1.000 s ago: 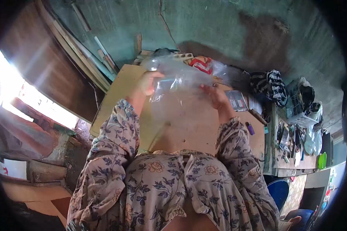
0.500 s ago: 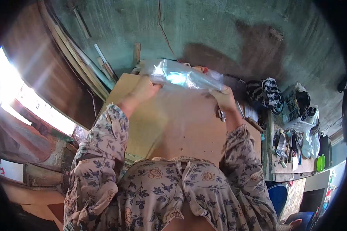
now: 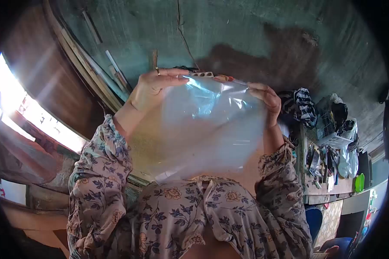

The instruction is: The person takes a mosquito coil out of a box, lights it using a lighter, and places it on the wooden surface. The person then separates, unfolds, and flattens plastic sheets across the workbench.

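A clear plastic sheet (image 3: 212, 129) hangs spread out in front of me, with bright glare along its upper part. I cannot tell whether it is a single layer or a bag. Its upper left corner is pinched by my left hand (image 3: 160, 86), which has a ring on one finger. At the upper right edge, my right hand (image 3: 268, 100) grips it between thumb and fingers. The lower edge drops close to my floral top and is blurred. Behind the plastic, the tabletop (image 3: 145, 146) shows through only hazily.
A white power strip (image 3: 202, 74) lies at the table's back edge by the green wall (image 3: 246, 26). Wood strips (image 3: 80, 64) lean at the left, near a bright window (image 3: 39, 116). To the right are striped cloth (image 3: 306, 108), a wire basket (image 3: 335, 138) and a cluttered shelf.
The plastic was gathered in a narrow band between my hands; now it has opened out and hangs down. My left hand has risen and turned, and my right has shifted slightly right.
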A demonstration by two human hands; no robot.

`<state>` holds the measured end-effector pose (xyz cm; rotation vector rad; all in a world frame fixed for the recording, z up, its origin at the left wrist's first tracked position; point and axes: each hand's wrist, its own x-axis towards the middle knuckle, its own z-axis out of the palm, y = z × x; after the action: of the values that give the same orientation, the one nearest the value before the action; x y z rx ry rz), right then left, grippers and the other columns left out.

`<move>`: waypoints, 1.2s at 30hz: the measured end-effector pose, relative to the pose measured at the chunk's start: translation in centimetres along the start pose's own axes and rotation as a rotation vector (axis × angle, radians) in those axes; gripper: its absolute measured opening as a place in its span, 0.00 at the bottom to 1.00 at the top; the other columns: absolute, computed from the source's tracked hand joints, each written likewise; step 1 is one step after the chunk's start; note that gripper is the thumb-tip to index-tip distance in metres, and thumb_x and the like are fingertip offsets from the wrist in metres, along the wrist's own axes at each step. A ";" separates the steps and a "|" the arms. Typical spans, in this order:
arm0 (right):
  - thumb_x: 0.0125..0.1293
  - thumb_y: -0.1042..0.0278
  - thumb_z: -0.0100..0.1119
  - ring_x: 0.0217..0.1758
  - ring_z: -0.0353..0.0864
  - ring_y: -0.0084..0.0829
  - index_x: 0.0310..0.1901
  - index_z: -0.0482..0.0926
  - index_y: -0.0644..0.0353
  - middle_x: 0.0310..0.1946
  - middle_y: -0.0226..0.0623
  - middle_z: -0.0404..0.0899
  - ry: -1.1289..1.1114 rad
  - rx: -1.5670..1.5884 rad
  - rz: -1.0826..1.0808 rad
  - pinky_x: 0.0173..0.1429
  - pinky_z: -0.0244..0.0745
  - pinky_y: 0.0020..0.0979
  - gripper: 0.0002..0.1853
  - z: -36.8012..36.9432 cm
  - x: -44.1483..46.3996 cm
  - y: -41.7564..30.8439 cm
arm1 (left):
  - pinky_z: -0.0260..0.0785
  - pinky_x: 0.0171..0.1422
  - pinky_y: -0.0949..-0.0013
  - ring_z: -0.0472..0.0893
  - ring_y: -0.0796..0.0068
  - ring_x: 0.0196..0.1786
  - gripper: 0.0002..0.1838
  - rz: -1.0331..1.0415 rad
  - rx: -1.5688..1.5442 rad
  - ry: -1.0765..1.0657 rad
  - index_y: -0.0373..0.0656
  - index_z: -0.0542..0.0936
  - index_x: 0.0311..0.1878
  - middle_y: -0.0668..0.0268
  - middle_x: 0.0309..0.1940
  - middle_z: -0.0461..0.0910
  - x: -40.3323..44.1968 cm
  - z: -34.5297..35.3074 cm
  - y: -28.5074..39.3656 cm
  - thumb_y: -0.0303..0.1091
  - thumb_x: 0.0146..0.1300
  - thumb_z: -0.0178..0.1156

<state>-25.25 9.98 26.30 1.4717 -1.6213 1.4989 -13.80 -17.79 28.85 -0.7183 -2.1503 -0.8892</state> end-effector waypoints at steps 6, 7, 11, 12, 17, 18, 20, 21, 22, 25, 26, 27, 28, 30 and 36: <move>0.54 0.78 0.42 0.41 0.74 0.31 0.23 0.75 0.68 0.42 0.44 0.74 0.095 0.462 0.367 0.44 0.68 0.26 0.10 -0.3 1.1 1.2 | 0.68 0.37 0.76 0.76 0.78 0.31 0.09 -0.078 0.072 0.021 0.41 0.79 0.27 0.63 0.33 0.78 1.3 -0.9 -1.4 0.16 0.49 0.52; 0.53 0.82 0.41 0.39 0.74 0.29 0.22 0.74 0.67 0.42 0.43 0.74 0.101 0.391 0.391 0.43 0.68 0.26 0.10 -0.5 1.1 1.8 | 0.68 0.37 0.76 0.76 0.78 0.31 0.09 -0.080 0.069 0.020 0.41 0.79 0.27 0.63 0.33 0.78 1.3 -1.1 -1.8 0.16 0.49 0.52; 0.46 0.91 0.42 0.36 0.74 0.27 0.19 0.73 0.66 0.41 0.44 0.74 0.217 0.505 0.576 0.39 0.69 0.23 0.11 0.2 1.9 1.1 | 0.62 0.41 0.79 0.72 0.81 0.32 0.12 -0.472 -0.530 -0.012 0.41 0.76 0.24 0.70 0.26 0.75 0.3 -1.1 -4.2 0.15 0.49 0.44; 0.46 0.90 0.43 0.34 0.74 0.26 0.20 0.73 0.66 0.40 0.43 0.75 0.228 0.476 0.572 0.37 0.69 0.22 0.10 0.7 1.8 1.3 | 0.63 0.42 0.78 0.72 0.80 0.33 0.10 -0.514 -0.688 0.013 0.41 0.76 0.26 0.70 0.28 0.76 -0.1 -0.7 -4.8 0.18 0.51 0.46; 0.47 0.88 0.44 0.29 0.71 0.22 0.22 0.74 0.64 0.33 0.38 0.76 0.238 0.388 0.681 0.34 0.67 0.20 0.09 2.2 -2.8 5.0 | 0.64 0.44 0.74 0.74 0.73 0.38 0.13 -1.027 -1.361 0.295 0.40 0.75 0.40 0.66 0.34 0.76 -3.4 2.6 -2.8 0.37 0.54 0.50; 0.47 0.87 0.44 0.28 0.70 0.22 0.23 0.74 0.63 0.30 0.36 0.75 0.245 0.388 0.829 0.31 0.66 0.20 0.10 2.8 -4.5 6.0 | 0.65 0.45 0.72 0.74 0.71 0.39 0.18 -1.094 -1.129 0.243 0.40 0.74 0.43 0.64 0.35 0.76 -7.5 4.2 -5.8 0.42 0.55 0.50; 0.46 0.87 0.44 0.27 0.70 0.23 0.23 0.74 0.62 0.27 0.34 0.74 0.272 0.411 1.071 0.31 0.65 0.22 0.10 4.6 -8.3 8.9 | 0.67 0.46 0.70 0.75 0.68 0.41 0.26 -1.132 -0.462 0.087 0.40 0.70 0.49 0.61 0.37 0.76 -16.1 7.8 -12.1 0.51 0.56 0.48; 0.45 0.87 0.44 0.27 0.71 0.25 0.23 0.73 0.61 0.28 0.35 0.73 0.299 0.429 1.173 0.33 0.66 0.24 0.09 5.2 -10.2 10.1 | 0.68 0.44 0.68 0.76 0.67 0.41 0.26 -1.204 -0.931 0.050 0.39 0.71 0.49 0.60 0.39 0.76 -18.5 8.9 -13.1 0.51 0.56 0.49; 0.46 0.86 0.44 0.26 0.71 0.26 0.24 0.73 0.61 0.27 0.35 0.73 0.389 0.505 1.235 0.34 0.67 0.25 0.09 6.0 -11.3 9.9 | 0.69 0.42 0.67 0.76 0.66 0.41 0.26 -1.249 -1.410 -0.004 0.38 0.71 0.48 0.58 0.40 0.75 -20.1 10.1 -13.2 0.51 0.56 0.50; 0.51 0.82 0.42 0.29 0.71 0.27 0.29 0.73 0.61 0.26 0.33 0.73 0.321 0.224 1.146 0.35 0.67 0.28 0.09 9.0 -16.9 10.1 | 0.70 0.37 0.64 0.76 0.66 0.38 0.19 -1.671 -1.649 0.216 0.39 0.72 0.45 0.59 0.39 0.75 -17.3 10.9 -7.0 0.41 0.54 0.55; 0.51 0.82 0.42 0.29 0.71 0.27 0.29 0.73 0.61 0.26 0.33 0.73 0.326 0.219 1.155 0.35 0.67 0.28 0.09 9.3 -18.9 11.0 | 0.70 0.37 0.64 0.76 0.66 0.38 0.19 -1.681 -1.652 0.208 0.39 0.72 0.45 0.59 0.39 0.75 -18.3 11.9 -7.0 0.41 0.54 0.55; 0.54 0.80 0.42 0.32 0.71 0.26 0.32 0.73 0.61 0.27 0.33 0.73 0.283 0.320 1.295 0.35 0.68 0.29 0.09 9.7 -20.5 12.1 | 0.70 0.37 0.64 0.76 0.67 0.38 0.17 -1.721 -1.478 0.149 0.39 0.72 0.45 0.60 0.38 0.75 -19.8 13.1 -7.7 0.36 0.53 0.56; 0.56 0.79 0.41 0.35 0.70 0.26 0.35 0.73 0.62 0.28 0.33 0.73 0.231 0.426 1.432 0.35 0.68 0.29 0.09 10.1 -21.3 12.8 | 0.70 0.37 0.65 0.76 0.68 0.37 0.16 -1.750 -1.303 0.099 0.39 0.72 0.44 0.60 0.37 0.75 -21.0 14.0 -8.4 0.32 0.51 0.57; 0.57 0.76 0.43 0.37 0.70 0.26 0.36 0.73 0.60 0.29 0.33 0.73 0.280 0.448 1.451 0.35 0.68 0.30 0.08 10.3 -21.3 13.3 | 0.69 0.37 0.65 0.76 0.69 0.36 0.16 -1.701 -1.085 0.020 0.38 0.72 0.44 0.62 0.36 0.75 -21.8 14.7 -9.2 0.30 0.50 0.57; 0.53 0.64 0.55 0.36 0.72 0.28 0.53 0.61 0.53 0.33 0.37 0.74 0.246 0.393 1.713 0.33 0.68 0.31 0.25 9.7 -19.0 11.8 | 0.68 0.36 0.69 0.75 0.73 0.34 0.12 -1.677 -0.872 0.143 0.38 0.74 0.39 0.65 0.33 0.75 -20.8 14.8 -10.4 0.26 0.48 0.57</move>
<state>-27.18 6.10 2.35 -0.4710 -2.5529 2.6680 -14.10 -17.54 1.30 1.0914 -1.7873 -2.5967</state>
